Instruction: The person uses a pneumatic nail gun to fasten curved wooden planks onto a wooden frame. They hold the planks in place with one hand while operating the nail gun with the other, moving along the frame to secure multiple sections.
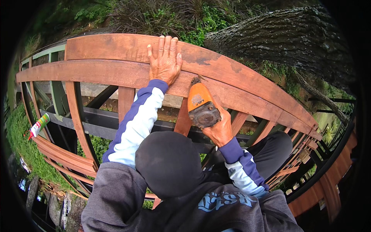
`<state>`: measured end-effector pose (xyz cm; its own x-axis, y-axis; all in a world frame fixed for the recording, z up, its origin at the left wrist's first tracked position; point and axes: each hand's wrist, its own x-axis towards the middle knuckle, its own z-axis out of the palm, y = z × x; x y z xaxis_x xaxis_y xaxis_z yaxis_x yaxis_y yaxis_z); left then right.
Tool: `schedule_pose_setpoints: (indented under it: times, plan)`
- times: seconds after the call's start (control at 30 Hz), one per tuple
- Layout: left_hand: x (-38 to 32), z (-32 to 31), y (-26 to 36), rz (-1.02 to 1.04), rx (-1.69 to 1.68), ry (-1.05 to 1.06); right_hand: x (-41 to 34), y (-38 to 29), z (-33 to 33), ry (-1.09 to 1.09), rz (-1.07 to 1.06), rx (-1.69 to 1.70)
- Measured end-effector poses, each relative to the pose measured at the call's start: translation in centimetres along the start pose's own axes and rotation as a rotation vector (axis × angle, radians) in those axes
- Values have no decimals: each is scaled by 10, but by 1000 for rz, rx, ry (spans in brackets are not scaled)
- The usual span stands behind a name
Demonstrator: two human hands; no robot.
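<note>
My left hand (165, 62) lies flat with its fingers spread across two reddish-brown wooden boards, pressing over the seam between them. The fingertips reach the far edge of the outer board (116, 47). My right hand (221, 127) grips an orange and black nail gun (200, 100), whose grip is mostly hidden beneath its body. The gun's nose rests at the inner board (107, 72), just right of my left wrist. Whether the nose touches the wood cannot be told from above. Beneath the boards run wooden crosspieces (126, 101).
A white and green bottle with a red cap (40, 126) lies at the left near stacked wooden strips (66, 153). Dark metal beams (95, 124) cross gaps above ground and plants. A thick tree trunk (284, 46) stands beyond the boards' far edge. A black-capped head (169, 165) fills the lower middle.
</note>
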<state>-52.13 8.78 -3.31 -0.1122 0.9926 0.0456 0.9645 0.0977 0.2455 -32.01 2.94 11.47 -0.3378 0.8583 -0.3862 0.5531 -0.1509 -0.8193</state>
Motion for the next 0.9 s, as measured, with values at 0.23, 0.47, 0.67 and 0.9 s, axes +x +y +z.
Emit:
schedule_pose_setpoints:
  times: [0.23,0.47,0.67,0.9]
  plan:
    - [0,-2,1,-5,-12,8,4,1,2,-32,56,-22]
    - [0,0,0,-6,-30,19,5,-2,2,-50,61,-40]
    - [1,-2,1,-6,26,-11,11,-5,1,-88,117,-124]
    - [2,-4,1,-17,-19,-44,-8,-12,0,-1,56,-24]
